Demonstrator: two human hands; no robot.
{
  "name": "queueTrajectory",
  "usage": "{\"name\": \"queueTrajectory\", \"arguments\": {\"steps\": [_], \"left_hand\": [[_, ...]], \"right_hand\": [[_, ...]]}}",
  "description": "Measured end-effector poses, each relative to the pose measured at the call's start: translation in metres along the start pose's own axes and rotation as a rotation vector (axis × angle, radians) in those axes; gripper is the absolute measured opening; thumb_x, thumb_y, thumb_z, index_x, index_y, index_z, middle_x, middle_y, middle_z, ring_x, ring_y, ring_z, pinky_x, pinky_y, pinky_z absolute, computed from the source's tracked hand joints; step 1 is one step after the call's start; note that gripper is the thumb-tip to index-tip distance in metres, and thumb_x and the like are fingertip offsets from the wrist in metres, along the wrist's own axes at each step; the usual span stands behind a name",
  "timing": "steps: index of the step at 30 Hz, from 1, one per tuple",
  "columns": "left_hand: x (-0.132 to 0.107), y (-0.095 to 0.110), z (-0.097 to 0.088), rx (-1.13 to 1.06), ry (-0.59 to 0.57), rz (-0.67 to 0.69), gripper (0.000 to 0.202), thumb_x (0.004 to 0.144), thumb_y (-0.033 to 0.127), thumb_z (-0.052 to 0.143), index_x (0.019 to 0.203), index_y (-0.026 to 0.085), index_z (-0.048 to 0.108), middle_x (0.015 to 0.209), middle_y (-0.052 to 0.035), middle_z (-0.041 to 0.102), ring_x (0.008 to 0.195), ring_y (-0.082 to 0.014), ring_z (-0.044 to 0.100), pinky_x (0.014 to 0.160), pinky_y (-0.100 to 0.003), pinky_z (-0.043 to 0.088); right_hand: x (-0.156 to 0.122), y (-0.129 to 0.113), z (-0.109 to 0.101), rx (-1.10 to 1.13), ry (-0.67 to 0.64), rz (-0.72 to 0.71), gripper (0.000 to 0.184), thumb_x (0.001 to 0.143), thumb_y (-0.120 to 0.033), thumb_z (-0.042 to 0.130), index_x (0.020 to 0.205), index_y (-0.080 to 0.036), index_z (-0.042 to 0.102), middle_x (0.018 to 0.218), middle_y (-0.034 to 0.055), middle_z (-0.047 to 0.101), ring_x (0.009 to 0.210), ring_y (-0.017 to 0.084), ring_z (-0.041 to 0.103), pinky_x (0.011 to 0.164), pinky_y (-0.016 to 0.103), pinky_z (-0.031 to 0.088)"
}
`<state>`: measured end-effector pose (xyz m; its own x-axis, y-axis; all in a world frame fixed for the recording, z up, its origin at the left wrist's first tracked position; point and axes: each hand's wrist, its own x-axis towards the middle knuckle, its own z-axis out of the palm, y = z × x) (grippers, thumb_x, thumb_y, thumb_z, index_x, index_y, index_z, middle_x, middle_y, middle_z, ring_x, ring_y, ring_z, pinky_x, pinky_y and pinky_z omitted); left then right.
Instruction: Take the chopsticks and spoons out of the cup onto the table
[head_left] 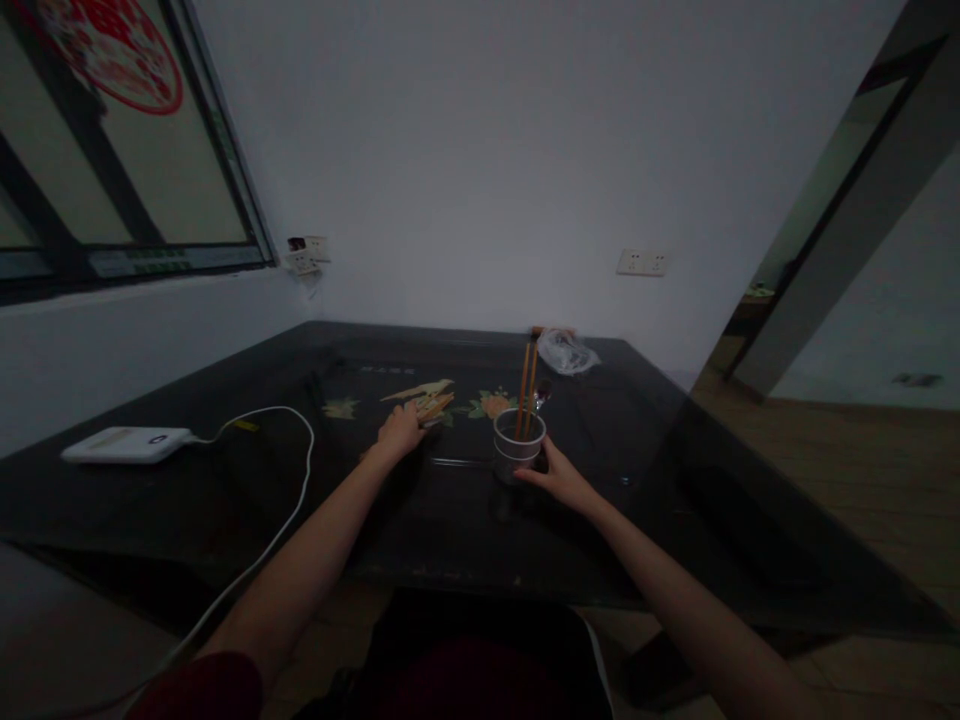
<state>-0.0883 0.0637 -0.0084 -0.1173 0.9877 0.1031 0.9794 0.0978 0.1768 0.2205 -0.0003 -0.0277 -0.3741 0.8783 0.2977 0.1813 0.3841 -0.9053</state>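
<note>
Near the middle of the dark table, a grey metal-looking cup stands upright. Two brown chopsticks lean up out of it, and a shiny spoon shows at its far right rim. My right hand grips the cup from the right, thumb and fingers around its side. To the left, my left hand is low over the tabletop, its fingers closed around a bundle of pale chopsticks whose ends point right. The dim light partly hides its fingertips.
A crumpled clear plastic bag lies at the back by the wall. On the left rests a white power bank with a white cable trailing over the front edge. A dark long object lies at right.
</note>
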Motion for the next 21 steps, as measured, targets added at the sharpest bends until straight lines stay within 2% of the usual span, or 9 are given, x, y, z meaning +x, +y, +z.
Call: {"name": "queueTrajectory", "arguments": {"steps": [4,9,16,21], "left_hand": [[-0.0003,0.0006,0.0029,0.01,0.041,0.016,0.072,0.078,0.057,0.052,0.134,0.017,0.034,0.124,-0.0222,0.048,0.113,-0.0364,0.051,0.09,-0.041,0.042],[0.0004,0.0004,0.0034,0.029,0.035,-0.003,0.079,0.074,0.063,0.053,0.135,0.017,0.035,0.122,-0.022,0.05,0.112,-0.0367,0.051,0.089,-0.042,0.041],[-0.0013,0.0022,0.0029,0.106,0.061,-0.029,0.069,0.077,0.061,0.05,0.13,0.016,0.045,0.123,-0.0221,0.05,0.111,-0.036,0.05,0.09,-0.045,0.04],[0.0002,0.0001,0.0055,0.109,0.054,-0.025,0.074,0.074,0.069,0.048,0.128,0.018,0.047,0.124,-0.022,0.05,0.114,-0.0368,0.048,0.091,-0.046,0.04]], "right_hand": [[0.0003,0.0013,0.0002,0.027,-0.004,0.0,0.08,0.067,-0.035,0.076,0.134,-0.02,0.035,0.132,0.0126,0.05,0.12,0.025,0.05,0.104,0.042,0.038],[0.0004,0.0008,0.0005,0.014,0.002,-0.014,0.081,0.066,-0.036,0.076,0.135,-0.02,0.035,0.133,0.0122,0.049,0.123,0.026,0.047,0.106,0.043,0.035],[-0.0002,-0.002,0.0003,0.006,-0.004,0.002,0.08,0.066,-0.036,0.075,0.134,-0.02,0.036,0.131,0.0122,0.051,0.124,0.026,0.047,0.106,0.044,0.035],[-0.0001,-0.0034,0.0011,0.018,0.0,-0.012,0.081,0.066,-0.036,0.075,0.135,-0.02,0.035,0.131,0.0119,0.051,0.123,0.026,0.047,0.106,0.043,0.034]]}}
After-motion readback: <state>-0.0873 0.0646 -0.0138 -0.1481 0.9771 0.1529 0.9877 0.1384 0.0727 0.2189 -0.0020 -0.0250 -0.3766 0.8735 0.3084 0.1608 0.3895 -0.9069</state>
